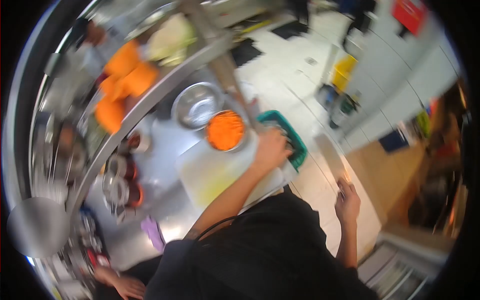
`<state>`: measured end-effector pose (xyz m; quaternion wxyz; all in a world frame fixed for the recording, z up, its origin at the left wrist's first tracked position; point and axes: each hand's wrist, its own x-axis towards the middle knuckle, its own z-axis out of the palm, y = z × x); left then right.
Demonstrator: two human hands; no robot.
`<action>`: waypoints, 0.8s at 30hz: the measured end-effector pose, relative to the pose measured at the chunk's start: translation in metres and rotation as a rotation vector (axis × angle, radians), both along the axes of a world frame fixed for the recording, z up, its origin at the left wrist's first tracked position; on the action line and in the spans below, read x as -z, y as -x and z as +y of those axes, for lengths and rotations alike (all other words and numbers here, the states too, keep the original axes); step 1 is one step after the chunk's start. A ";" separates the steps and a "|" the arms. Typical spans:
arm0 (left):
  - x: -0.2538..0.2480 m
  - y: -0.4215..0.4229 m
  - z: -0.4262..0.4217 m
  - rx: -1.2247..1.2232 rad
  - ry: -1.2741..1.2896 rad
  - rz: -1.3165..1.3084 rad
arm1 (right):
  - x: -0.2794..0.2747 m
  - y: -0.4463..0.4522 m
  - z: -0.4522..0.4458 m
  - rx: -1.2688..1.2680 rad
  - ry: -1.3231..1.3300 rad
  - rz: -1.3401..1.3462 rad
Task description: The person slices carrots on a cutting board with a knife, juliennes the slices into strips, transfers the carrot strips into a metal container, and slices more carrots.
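My right hand (347, 204) is closed round the handle of a broad-bladed kitchen knife (330, 156), held out over the floor to the right of the counter with its blade pointing up and away. My left hand (272, 148) reaches across the cutting board to the near side of a green plastic basket (299, 150). Motion blur hides its fingers and whatever they touch. Pale yellow-green marks stain the white cutting board (192, 172). Beside the board, a round container is heaped with orange shredded food (225, 131), and a metal bowl (197, 106) stands behind it.
A metal shelf edge (165, 77) crosses above the counter (167, 192), with orange bags (122, 82) and a cabbage-like vegetable (172, 40) on it. Sauce containers (120, 187) and a purple cloth-like item (152, 232) lie left. Another person's hand (129, 287) is at lower left.
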<state>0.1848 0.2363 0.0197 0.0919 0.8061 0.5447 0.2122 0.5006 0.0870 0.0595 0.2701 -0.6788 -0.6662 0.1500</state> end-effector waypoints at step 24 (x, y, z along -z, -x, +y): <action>0.081 0.356 -0.430 -1.959 -0.156 -0.024 | 0.005 0.135 0.080 -1.144 0.238 -0.024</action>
